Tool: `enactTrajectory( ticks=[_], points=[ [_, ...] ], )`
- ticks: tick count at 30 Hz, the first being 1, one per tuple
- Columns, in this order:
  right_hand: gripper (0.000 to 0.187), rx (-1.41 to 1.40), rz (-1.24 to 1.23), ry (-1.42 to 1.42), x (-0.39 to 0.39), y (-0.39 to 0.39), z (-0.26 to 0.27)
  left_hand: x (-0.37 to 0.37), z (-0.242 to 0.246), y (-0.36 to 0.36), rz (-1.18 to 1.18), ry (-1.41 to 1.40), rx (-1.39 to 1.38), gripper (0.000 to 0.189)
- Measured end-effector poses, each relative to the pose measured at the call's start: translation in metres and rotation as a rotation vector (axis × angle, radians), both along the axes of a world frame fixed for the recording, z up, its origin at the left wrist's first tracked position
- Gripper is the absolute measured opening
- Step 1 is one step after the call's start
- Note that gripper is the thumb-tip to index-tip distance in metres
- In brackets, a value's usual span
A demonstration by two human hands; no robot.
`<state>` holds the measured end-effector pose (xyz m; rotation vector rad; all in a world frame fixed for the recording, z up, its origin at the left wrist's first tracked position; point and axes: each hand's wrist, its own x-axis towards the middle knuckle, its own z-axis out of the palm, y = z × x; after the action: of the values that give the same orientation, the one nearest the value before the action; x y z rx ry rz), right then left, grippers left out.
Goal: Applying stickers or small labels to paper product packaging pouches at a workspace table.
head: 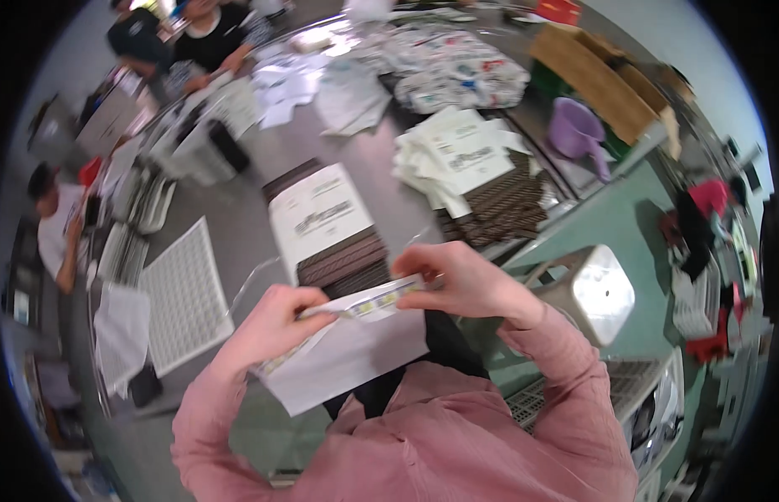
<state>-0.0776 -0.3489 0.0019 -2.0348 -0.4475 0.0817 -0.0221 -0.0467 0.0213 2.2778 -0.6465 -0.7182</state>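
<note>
A white paper sheet (358, 357) with a folded, patterned band along its upper edge hangs over my lap. The left end of the band is pinched between the thumb and fingers of my left hand (276, 323). My right hand (461, 282) grips the band's right end. Just beyond the paper, on the metal table (239, 201), lies a stack of dark brown ribbed pieces (342, 260) partly covered by a printed white sheet (320, 213). Farther right, more printed white sheets (465, 157) rest on a pile of brown ribbed pieces (509, 201).
A white grid tray (188, 301) lies at the left. Plastic bags (458, 69) cover the far table. A purple dipper (574, 128) and cardboard box (600, 81) stand at the right, above a white stool (600, 295). Several people work around the room.
</note>
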Motion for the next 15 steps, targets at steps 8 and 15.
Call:
enactTrajectory(
  ticks=[8, 15],
  points=[
    [0.034, -0.091, 0.04, 0.252, 0.007, 0.013, -0.014, -0.008, -0.014, 0.031, 0.015, 0.079, -0.085, 0.019],
    [0.028, 0.06, 0.07, 0.301, 0.006, 0.028, -0.011, -0.004, -0.019, 0.033, 0.009, 0.071, -0.095, 0.018]
  ],
)
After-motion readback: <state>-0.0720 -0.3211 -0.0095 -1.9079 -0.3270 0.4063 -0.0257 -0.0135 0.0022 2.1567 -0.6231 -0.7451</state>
